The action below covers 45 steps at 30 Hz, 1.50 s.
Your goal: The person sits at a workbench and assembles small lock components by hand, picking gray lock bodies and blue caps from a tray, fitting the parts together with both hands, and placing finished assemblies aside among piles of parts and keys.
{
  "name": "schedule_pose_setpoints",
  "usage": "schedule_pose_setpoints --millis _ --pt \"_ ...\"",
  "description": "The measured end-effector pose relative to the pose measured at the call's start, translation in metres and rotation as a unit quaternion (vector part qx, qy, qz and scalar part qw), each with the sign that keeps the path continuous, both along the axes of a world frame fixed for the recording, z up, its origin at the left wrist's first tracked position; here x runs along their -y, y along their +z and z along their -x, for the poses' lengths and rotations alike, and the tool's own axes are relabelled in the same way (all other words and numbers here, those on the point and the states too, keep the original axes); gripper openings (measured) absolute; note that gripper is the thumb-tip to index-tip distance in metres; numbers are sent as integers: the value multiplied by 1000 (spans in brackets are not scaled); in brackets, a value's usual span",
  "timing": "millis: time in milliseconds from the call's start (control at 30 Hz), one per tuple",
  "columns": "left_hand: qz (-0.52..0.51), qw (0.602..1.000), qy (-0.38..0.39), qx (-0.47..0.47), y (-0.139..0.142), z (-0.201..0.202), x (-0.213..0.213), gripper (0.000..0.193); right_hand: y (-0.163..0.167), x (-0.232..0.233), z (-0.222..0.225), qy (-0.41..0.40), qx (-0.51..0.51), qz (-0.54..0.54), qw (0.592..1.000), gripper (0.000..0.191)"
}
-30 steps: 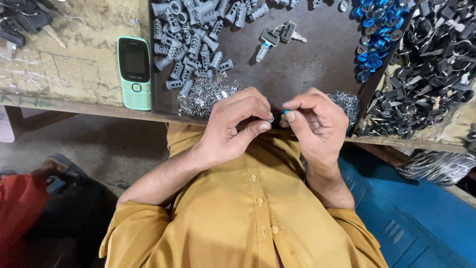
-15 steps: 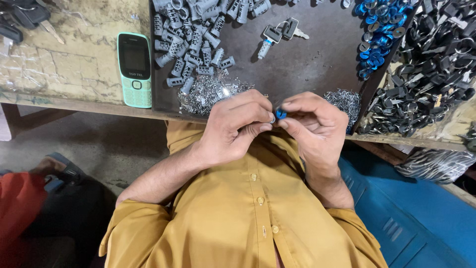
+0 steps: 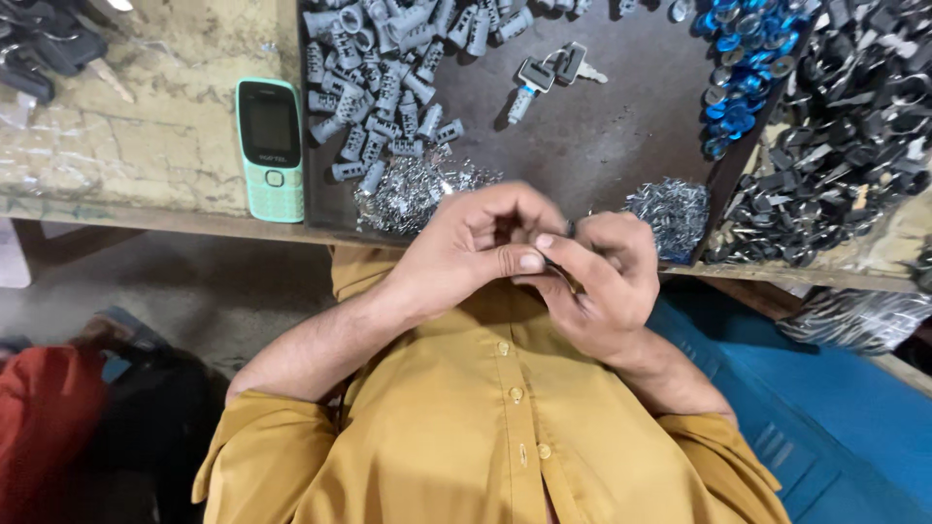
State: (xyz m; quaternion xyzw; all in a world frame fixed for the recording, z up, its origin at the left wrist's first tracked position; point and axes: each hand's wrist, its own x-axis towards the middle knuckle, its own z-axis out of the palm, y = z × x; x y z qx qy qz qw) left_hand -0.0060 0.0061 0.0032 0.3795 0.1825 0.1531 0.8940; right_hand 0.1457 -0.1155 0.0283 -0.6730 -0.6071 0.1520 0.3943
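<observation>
Both hands have drawn closer together since the earlier frames, and the small blue part seen between the fingertips is now hidden; only a thin dark piece (image 3: 563,270) shows between them, too small to identify. At the far left of the desk (image 3: 146,165) lies a mint-green keypad phone (image 3: 271,147), face up near the front edge. Right of it, on the dark tray (image 3: 631,126), sit a heap of grey lock cylinders (image 3: 388,78) and below it a pile of small shiny metal clips (image 3: 413,189). The left hand (image 3: 476,254) curls over just in front of that pile, its grip closed, thumb pressed against the right forefinger. The right hand (image 3: 602,286) meets it, grip pinching the dark piece. Behind them lie two keys (image 3: 549,70), then a second clip pile (image 3: 670,209), blue rings (image 3: 743,68) and black key heads (image 3: 845,136) at the far right.
</observation>
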Motion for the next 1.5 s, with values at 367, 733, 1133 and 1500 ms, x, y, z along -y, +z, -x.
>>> schedule_pose_setpoints --millis 367,733,1133,1500 --pt "-173 967 144 -123 10 14 -11 11 1 -82 -70 0 229 110 967 48" --pt "-160 975 137 -67 -7 24 -24 17 31 -50 -20 18 -9 42 999 22" --pt "-535 832 130 -71 14 17 -25 30 34 -16 -20 64 -94 100 988 25" --pt "-529 824 155 -129 25 9 3 43 31 -28 -45 50 -256 224 939 37"
